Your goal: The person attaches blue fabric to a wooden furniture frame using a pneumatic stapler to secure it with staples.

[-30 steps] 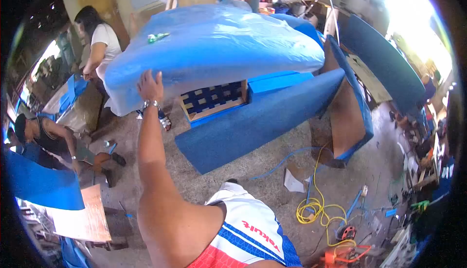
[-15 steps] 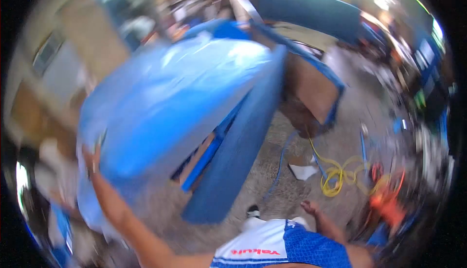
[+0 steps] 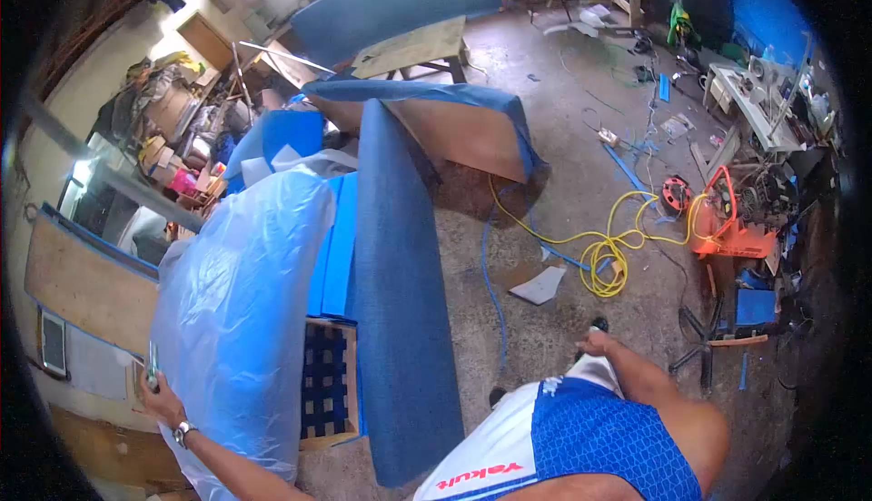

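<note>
My left hand (image 3: 163, 405), with a watch on the wrist, is closed around a slim, shiny tool (image 3: 153, 365); its kind does not show clearly. The hand is at the left edge of a large piece wrapped in clear plastic film (image 3: 245, 256). Beside that piece stands a sofa frame (image 3: 329, 383) with dark woven webbing. A long blue-grey upholstered panel (image 3: 400, 292) runs along the frame's right side. My right hand (image 3: 595, 345) hangs low by my leg, fingers curled, with nothing visible in them.
Another upholstered piece (image 3: 463, 128) with a bare board face lies beyond the panel. A yellow hose (image 3: 604, 265) coils on the concrete floor near an orange plastic chair or frame (image 3: 740, 239). A low wooden table (image 3: 413, 47) stands further back. Piled materials (image 3: 154, 110) line the left wall.
My view has turned to the right and steadied from a blur. The wrapped piece and the panel now appear further left and more upright in view. My left hand stays beside the plastic.
</note>
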Motion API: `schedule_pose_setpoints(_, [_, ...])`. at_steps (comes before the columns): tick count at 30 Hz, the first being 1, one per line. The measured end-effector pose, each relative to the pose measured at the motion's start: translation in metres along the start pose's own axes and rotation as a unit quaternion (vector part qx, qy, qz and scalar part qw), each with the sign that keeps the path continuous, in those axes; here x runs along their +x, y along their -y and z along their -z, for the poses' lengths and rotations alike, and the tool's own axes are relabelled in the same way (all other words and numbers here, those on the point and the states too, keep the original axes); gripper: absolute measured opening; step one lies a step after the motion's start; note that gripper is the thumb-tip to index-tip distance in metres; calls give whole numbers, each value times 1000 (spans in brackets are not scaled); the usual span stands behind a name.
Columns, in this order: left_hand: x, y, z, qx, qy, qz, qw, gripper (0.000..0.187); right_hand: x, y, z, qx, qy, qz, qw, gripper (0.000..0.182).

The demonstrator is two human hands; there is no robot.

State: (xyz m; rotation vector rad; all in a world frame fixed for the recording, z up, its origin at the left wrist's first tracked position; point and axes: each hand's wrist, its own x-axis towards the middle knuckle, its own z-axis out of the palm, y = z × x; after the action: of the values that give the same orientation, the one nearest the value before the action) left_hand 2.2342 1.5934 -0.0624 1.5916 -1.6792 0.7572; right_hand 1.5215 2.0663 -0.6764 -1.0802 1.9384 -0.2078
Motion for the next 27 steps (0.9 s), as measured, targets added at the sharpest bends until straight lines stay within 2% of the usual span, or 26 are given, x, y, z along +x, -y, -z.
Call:
schedule_pose_setpoints(2, [1,-102,-6,-77,14,23,997,41,15,-29,30,25,-42,8,999,52])
schedule_pose_setpoints(3, [-4,-136,-23,-69,8,-89,994,42,21,-38,45,39,-54,23,998,52])
schedule_pose_setpoints(5, [-52,-236,-68,-238,58,-90,965,42,11,-36,101,71,-38,1,997,52])
schedule_pose_setpoints(6, [-92,-308,-81,-325,168,-5,931,41,6,-36,120,124,-42,-3,991,51])
schedule_pose_setpoints(7, [-138,-400,-75,-340,169,-140,915,40,10,-39,146,168,-52,-3,984,50])
schedule_pose_setpoints(8, [-172,-480,-64,-254,372,-43,892,37,18,-41,178,204,-63,3,977,49])
schedule_pose_setpoints(9, [-226,-542,-66,-330,335,-107,876,36,21,-39,202,258,-91,43,961,46])
schedule_pose_setpoints(10, [-269,-582,-95,-373,447,-165,796,38,26,-39,225,268,-106,57,956,50])
schedule_pose_setpoints(11, [-325,-619,-116,-456,454,-171,746,43,31,-35,248,280,-121,72,950,54])
schedule_pose_setpoints(12, [-361,-661,-109,-488,478,-190,705,43,25,-25,279,264,-127,112,950,61])
schedule_pose_setpoints(13, [-388,-696,-107,-510,624,-100,583,48,17,-15,312,247,-132,150,948,69])
schedule_pose_setpoints(15, [-399,-766,-89,-532,587,-210,574,46,16,-10,361,192,-120,256,940,82])
schedule_pose_setpoints(17, [-399,-822,-107,-582,591,-232,509,48,10,-4,408,142,-82,298,940,88])
schedule_pose_setpoints(18, [-393,-848,-119,-579,563,-282,518,56,21,-7,425,144,-60,335,929,91])
schedule_pose_setpoints(19, [-386,-873,-134,-597,569,-267,499,60,16,-1,452,127,-71,282,948,90])
schedule_pose_setpoints(21, [-372,-923,-168,-633,578,-240,455,70,38,-11,480,160,-148,231,948,85])
schedule_pose_setpoints(22, [-364,-950,-189,-641,567,-263,445,81,54,-19,491,168,-168,204,950,83])
schedule_pose_setpoints(23, [-356,-972,-200,-638,585,-234,443,82,68,-27,501,177,-184,175,951,81])
schedule_pose_setpoints(25, [-324,-1026,-224,-631,613,-182,439,83,99,-18,563,196,-238,106,945,79])
schedule_pose_setpoints(26, [-310,-1049,-232,-601,583,-205,507,77,100,-3,589,208,-261,57,941,79])
schedule_pose_setpoints(27, [-294,-1068,-239,-573,596,-230,513,73,102,5,609,220,-279,6,935,79])
